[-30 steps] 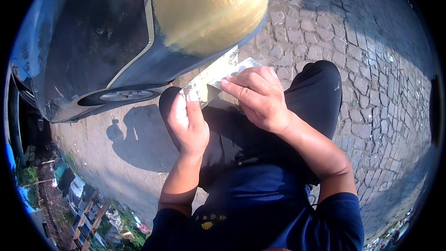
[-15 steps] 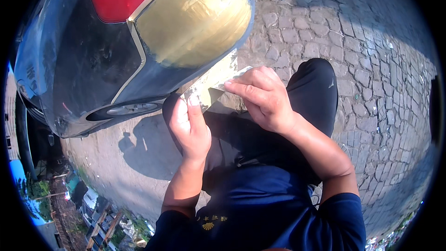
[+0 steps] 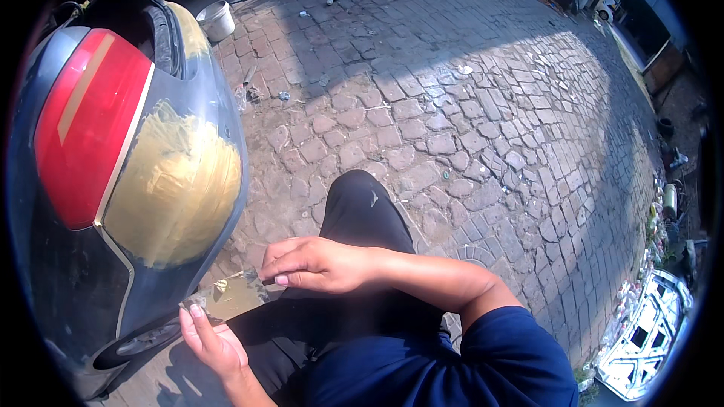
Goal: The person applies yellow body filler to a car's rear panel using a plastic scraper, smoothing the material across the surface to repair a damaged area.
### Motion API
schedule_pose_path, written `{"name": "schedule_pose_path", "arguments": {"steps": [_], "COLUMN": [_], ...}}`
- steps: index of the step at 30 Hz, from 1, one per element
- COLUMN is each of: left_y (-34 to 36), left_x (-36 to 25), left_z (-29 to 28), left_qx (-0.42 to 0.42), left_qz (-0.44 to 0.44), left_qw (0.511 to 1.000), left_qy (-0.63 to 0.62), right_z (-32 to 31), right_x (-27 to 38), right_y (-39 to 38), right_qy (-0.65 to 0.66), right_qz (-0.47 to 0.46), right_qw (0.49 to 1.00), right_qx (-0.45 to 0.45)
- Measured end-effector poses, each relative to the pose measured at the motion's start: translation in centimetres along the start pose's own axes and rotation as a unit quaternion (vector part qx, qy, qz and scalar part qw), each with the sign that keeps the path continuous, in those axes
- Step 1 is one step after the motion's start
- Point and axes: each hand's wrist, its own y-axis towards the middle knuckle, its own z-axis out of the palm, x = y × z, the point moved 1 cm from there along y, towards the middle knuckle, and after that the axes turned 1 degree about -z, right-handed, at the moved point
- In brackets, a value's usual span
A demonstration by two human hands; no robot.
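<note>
My left hand (image 3: 215,343) is closed at the lower left, thumb on top, pinching the near corner of a flat tan board (image 3: 243,298). A small lump of pale yellow putty (image 3: 221,285) lies on the board. Just above the board's far end, my right hand (image 3: 320,262) is closed with the palm turned down. A thin dark edge of a flat spreader (image 3: 268,282) peeks out under its fingertips; the rest is hidden. Beside my hands stands a car's dark rear corner with a broad patch of yellowish filler (image 3: 177,196), apart from both hands.
Above the wheel is a red tail light (image 3: 94,136) edged with tan tape. A white bucket (image 3: 216,21) stands beyond the car. Uneven paving stones (image 3: 452,143) spread to the right, with a white metal panel (image 3: 647,335) at the far right.
My view has swung to the right, so the car and hands sit further left. My right hand has drawn apart from the left one and turned palm down.
</note>
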Motion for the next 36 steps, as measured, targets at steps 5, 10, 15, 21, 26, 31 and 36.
{"name": "schedule_pose_path", "arguments": {"steps": [5, 10, 15, 21, 26, 31, 36], "left_y": [0.5, 1.5, 4.4, 2.7, 2.0, 2.6, 1.7], "left_x": [0.9, 0.5, 2.4, 3.1, 2.5, 1.3, 2.7], "left_z": [1.0, -0.7, -1.0, -1.5, -1.8, -1.2, -2.7], "left_qx": [0.121, 0.02, -0.052, 0.013, 0.098, 0.136, 0.164], "left_qz": [-0.046, -0.057, -0.073, 0.015, 0.045, 0.067, -0.022], "left_qw": [0.992, 0.996, 0.991, 1.0, 0.978, 0.949, 0.937], "left_qy": [0.001, -0.059, -0.103, -0.004, 0.181, 0.275, 0.306], "right_z": [-1.0, 0.9, -0.5, 3.0, 4.4, 5.3, 6.2], "right_x": [1.5, 1.2, -4.7, -7.4, -8.5, -7.3, -5.1], "right_y": [-0.8, 3.1, 0.5, 4.7, 5.8, 6.3, 6.8], "right_qy": [0.039, 0.064, 0.129, 0.323, 0.3, 0.271, 0.148], "right_qz": [0.099, 0.064, 0.223, 0.237, 0.255, 0.257, 0.228], "right_qw": [0.976, 0.995, 0.914, 0.819, 0.842, 0.874, 0.933], "right_qx": [-0.189, -0.039, -0.313, -0.41, -0.37, -0.311, -0.234]}}
